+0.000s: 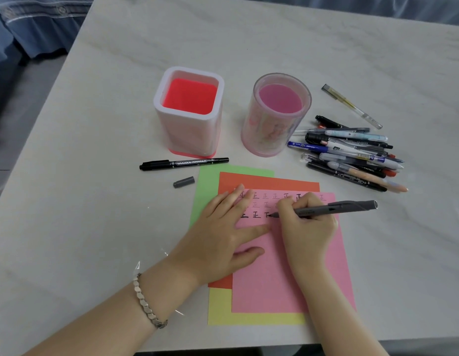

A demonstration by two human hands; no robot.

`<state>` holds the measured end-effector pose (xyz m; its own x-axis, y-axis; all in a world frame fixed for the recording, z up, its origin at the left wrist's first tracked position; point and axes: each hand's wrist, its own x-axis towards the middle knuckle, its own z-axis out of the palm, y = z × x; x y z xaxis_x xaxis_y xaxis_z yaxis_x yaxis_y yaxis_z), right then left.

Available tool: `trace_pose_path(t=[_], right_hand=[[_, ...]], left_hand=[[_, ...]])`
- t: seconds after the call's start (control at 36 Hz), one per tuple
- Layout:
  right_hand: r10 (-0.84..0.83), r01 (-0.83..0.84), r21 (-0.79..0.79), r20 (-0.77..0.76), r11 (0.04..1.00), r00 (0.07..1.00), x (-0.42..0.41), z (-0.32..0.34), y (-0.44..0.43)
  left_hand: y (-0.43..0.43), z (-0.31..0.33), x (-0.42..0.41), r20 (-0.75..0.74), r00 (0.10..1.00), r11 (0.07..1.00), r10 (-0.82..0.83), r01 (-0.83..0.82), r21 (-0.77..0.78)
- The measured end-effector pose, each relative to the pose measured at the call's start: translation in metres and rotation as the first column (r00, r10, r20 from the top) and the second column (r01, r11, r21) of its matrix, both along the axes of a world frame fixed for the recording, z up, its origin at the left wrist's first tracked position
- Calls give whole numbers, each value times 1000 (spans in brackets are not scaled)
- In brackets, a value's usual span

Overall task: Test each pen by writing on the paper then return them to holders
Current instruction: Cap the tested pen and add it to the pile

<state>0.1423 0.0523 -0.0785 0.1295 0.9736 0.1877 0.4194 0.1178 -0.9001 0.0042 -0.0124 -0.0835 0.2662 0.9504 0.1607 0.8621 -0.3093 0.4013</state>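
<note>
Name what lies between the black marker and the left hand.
Head view: a small gray pen cap lies on the table between the black marker and the left hand, beside the left edge of the green paper.

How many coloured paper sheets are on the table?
4. Pink sheet on top; orange sheet under it, showing at the far edge and lower left; green sheet poking out far left; yellow sheet poking out at the near edge. More could be hidden underneath.
</note>
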Motion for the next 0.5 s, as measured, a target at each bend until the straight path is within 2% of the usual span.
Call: trace_pose_path(t=[0.25,0.5], right_hand=[[42,-44,54,49,998,998,-2,-1,2],[20,-20,1,38,1000,999,-1,1,1]], left_hand=[[0,-1,0,-7,1000,1000,2,-2,3],[0,-1,0,-1,1000,1000,-2,2,16]])
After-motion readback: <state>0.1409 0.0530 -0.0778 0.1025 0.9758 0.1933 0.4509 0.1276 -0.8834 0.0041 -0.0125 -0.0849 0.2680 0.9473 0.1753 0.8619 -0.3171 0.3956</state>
